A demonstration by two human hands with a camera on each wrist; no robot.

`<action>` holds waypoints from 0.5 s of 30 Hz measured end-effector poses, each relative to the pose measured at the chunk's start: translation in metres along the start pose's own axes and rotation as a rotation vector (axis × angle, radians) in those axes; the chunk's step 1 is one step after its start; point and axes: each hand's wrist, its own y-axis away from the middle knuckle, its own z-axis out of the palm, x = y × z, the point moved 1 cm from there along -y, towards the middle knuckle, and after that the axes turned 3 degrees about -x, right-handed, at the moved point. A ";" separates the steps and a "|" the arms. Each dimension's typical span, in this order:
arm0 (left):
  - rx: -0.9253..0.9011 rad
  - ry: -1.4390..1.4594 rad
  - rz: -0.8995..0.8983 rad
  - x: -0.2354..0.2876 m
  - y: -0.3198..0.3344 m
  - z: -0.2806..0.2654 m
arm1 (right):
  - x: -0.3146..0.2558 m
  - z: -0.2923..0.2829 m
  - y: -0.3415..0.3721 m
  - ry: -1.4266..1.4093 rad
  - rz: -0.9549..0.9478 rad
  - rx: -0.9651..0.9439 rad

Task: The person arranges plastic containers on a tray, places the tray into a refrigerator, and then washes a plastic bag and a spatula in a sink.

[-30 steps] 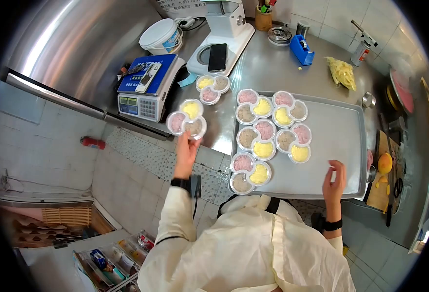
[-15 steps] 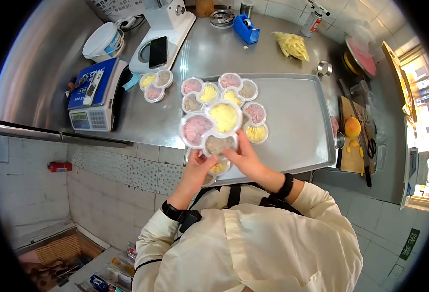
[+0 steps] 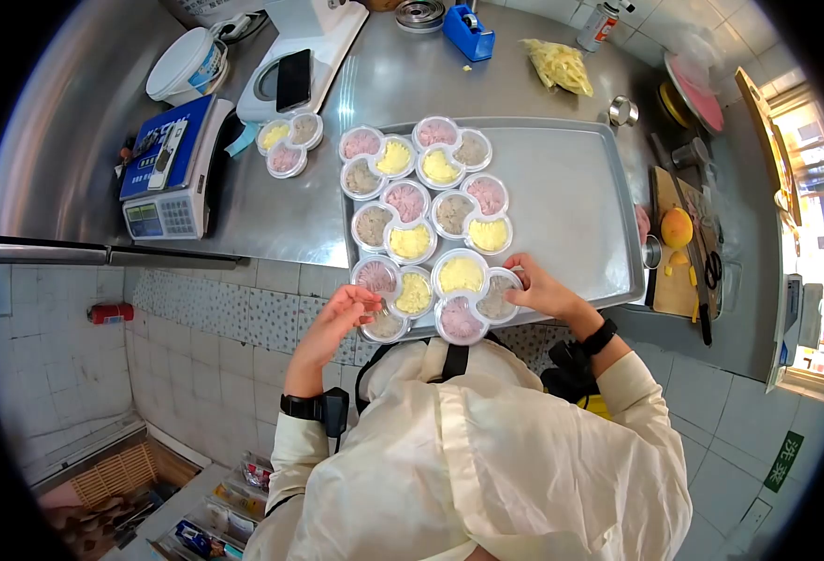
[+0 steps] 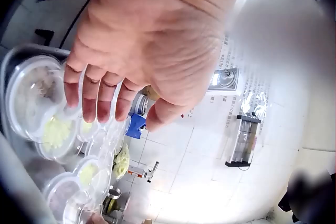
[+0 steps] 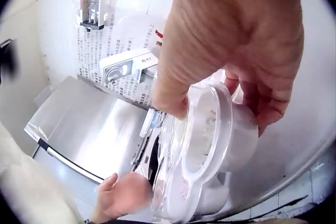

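My right hand grips a clear three-lobed plastic container by its grey-brown lobe, at the front of the metal tray. Yellow, pink and grey-brown shreds fill its lobes. In the right wrist view, thumb and fingers lie on opposite sides of the container's lobe. My left hand hovers over the left edge of a similar container at the tray's front left corner. Its fingers are loosely extended and hold nothing, as its palm shows in the left wrist view.
Several like containers fill the tray's left part; another stands left of it. Beyond are a scale, a phone, a tape dispenser and a bag of yellow strips. A knife lies on the right-hand cutting board.
The held container went from beside the tray, in the left hand, to both hands, then down at the tray's front. The left hand has let go and moved left; the right still holds it.
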 end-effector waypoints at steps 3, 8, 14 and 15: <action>0.060 0.036 0.014 0.003 0.004 0.000 | 0.012 0.001 -0.009 -0.010 0.064 0.025; 0.327 0.063 0.037 -0.004 0.007 -0.020 | 0.009 0.002 -0.014 -0.130 0.134 0.157; 0.555 0.113 0.102 -0.001 0.008 -0.069 | 0.025 0.002 -0.020 0.290 -0.011 0.372; 0.553 0.111 0.103 0.001 0.005 -0.076 | 0.024 0.003 -0.018 0.289 -0.013 0.375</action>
